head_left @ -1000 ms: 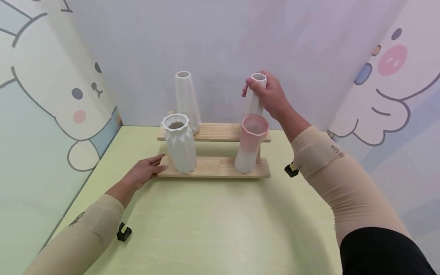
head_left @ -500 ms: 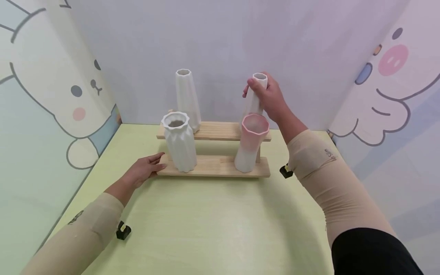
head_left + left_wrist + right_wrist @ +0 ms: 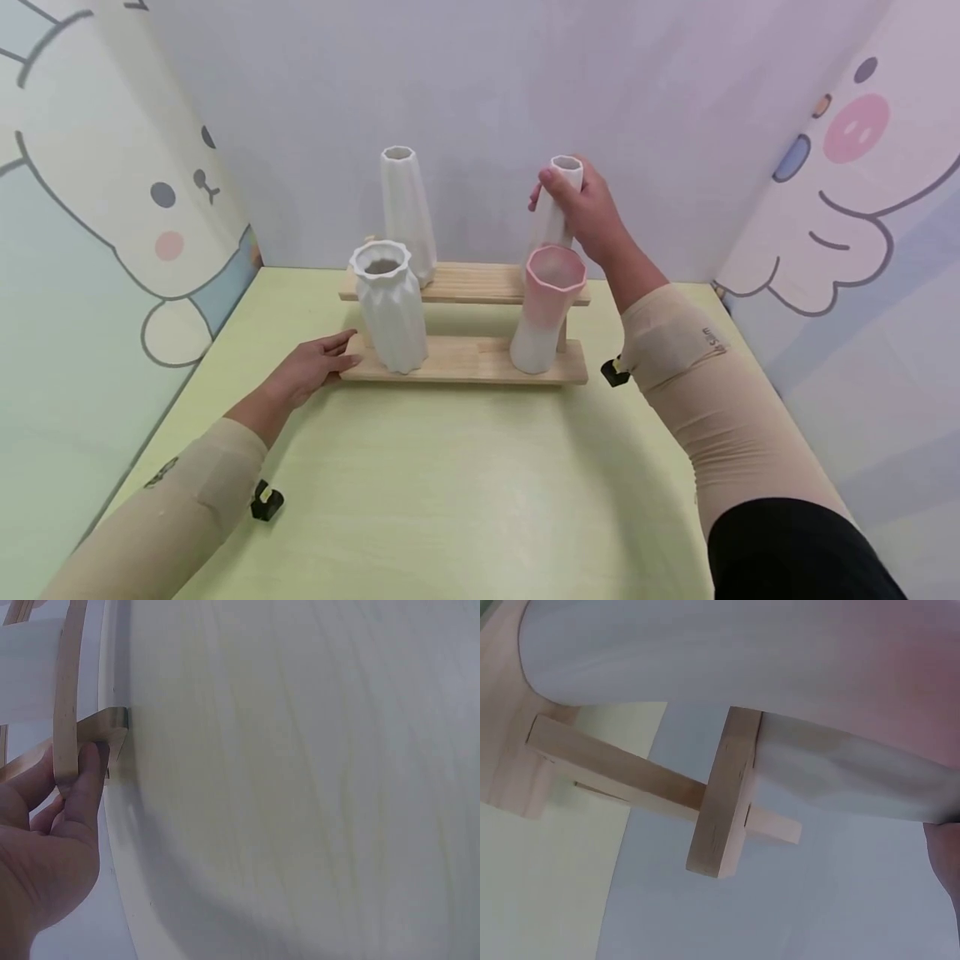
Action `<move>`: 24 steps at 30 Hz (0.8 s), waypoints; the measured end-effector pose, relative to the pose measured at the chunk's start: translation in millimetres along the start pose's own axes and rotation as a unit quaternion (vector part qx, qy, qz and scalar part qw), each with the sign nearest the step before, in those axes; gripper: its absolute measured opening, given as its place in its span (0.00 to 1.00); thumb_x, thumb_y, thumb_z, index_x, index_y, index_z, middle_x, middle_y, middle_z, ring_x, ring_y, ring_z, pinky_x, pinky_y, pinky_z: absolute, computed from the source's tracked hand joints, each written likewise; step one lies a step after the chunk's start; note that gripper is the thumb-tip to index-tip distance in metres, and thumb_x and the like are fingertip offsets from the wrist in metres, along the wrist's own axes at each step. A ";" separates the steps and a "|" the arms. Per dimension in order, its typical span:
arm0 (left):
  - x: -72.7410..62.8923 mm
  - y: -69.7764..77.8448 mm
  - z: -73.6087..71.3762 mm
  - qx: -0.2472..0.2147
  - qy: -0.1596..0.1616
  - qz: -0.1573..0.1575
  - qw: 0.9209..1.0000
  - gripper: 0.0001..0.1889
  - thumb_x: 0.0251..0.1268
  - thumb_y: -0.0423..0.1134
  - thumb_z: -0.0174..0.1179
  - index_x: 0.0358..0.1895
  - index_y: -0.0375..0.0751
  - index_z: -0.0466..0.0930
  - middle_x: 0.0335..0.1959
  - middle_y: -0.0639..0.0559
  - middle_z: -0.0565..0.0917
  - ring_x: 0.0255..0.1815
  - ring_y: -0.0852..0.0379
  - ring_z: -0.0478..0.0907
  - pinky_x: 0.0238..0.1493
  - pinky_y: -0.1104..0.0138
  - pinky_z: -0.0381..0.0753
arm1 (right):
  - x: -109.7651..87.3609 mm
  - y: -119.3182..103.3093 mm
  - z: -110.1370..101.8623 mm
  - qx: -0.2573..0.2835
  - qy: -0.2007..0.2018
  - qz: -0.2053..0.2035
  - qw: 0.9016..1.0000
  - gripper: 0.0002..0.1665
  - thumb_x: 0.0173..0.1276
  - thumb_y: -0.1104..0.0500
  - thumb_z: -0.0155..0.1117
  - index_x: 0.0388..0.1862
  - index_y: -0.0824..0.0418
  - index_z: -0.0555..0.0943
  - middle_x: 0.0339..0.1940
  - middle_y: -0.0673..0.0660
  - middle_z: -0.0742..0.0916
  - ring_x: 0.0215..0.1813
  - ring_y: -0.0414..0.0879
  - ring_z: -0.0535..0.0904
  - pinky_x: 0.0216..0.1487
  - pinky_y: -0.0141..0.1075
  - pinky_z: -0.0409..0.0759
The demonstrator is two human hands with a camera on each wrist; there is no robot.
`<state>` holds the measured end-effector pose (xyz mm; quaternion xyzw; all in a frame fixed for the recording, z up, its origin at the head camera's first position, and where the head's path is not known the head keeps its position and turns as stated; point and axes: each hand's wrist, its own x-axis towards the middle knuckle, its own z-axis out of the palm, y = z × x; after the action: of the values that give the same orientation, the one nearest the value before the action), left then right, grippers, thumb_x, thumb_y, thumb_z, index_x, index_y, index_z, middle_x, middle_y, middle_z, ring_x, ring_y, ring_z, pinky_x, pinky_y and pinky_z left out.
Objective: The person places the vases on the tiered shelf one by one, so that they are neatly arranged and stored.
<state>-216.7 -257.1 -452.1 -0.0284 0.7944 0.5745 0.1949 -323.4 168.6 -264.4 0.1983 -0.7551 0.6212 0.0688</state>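
Note:
A two-tier wooden shelf (image 3: pixel 465 364) stands on the table with vases on both tiers. My left hand (image 3: pixel 313 367) pinches the left end of its lower board, and the left wrist view shows thumb and fingers on either side of that board (image 3: pixel 66 697). At the back right, my right hand (image 3: pixel 588 208) grips a tall white vase (image 3: pixel 552 221) just below its rim; in the right wrist view its base meets the upper board (image 3: pixel 724 795). A pink-and-white vase (image 3: pixel 551 304) stands in front and hides its lower part in the head view.
A pleated white vase (image 3: pixel 393 317) stands at the left of the lower tier. Behind it, another tall white vase (image 3: pixel 407 217) stands on the upper tier. A pale green table (image 3: pixel 450 483) lies below, with a plain wall (image 3: pixel 480 100) behind and cartoon-printed walls at both sides.
My right forearm has swung slightly left while the hand keeps its hold on the tall white vase. The head view has shifted a little. Shelf, vases and left hand otherwise look the same.

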 end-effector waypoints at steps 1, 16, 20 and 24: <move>-0.3 0.1 -0.6 -0.003 -0.001 0.001 1.000 0.37 0.71 0.45 0.60 0.79 0.48 0.52 0.80 0.47 0.49 0.46 0.74 0.74 0.42 0.73 0.77 | 0.4 -0.3 0.5 0.002 0.000 -0.003 1.000 0.22 0.71 0.45 0.61 0.55 0.54 0.70 0.39 0.58 0.84 0.49 0.57 0.80 0.47 0.44 0.77; 1.6 -1.2 -1.9 0.023 -0.003 0.001 1.000 0.38 0.71 0.47 0.60 0.78 0.47 0.53 0.80 0.46 0.50 0.52 0.70 0.73 0.42 0.74 0.78 | -3.1 -1.2 1.2 0.005 0.004 -0.006 1.000 0.21 0.71 0.44 0.62 0.52 0.55 0.71 0.37 0.58 0.85 0.46 0.55 0.81 0.46 0.43 0.77; 6.8 2.5 2.3 0.073 -0.005 0.001 0.997 0.38 0.70 0.49 0.60 0.79 0.48 0.53 0.79 0.44 0.54 0.60 0.57 0.74 0.48 0.70 0.80 | -5.1 1.8 -8.4 0.003 -0.004 -0.006 1.000 0.19 0.71 0.46 0.61 0.52 0.56 0.72 0.40 0.60 0.85 0.48 0.53 0.81 0.45 0.41 0.78; 8.5 14.7 3.3 0.119 -0.012 0.010 0.993 0.38 0.74 0.49 0.55 0.80 0.44 0.47 0.78 0.40 0.54 0.66 0.43 0.73 0.59 0.57 0.79 | -7.5 5.5 -22.3 0.017 -0.013 -0.011 1.000 0.27 0.71 0.46 0.62 0.62 0.55 0.68 0.50 0.62 0.83 0.54 0.52 0.78 0.51 0.40 0.75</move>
<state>-227.6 -247.5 -442.6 0.0096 0.8550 0.4781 0.2008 -321.8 192.6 -267.1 0.2153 -0.7430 0.6307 0.0625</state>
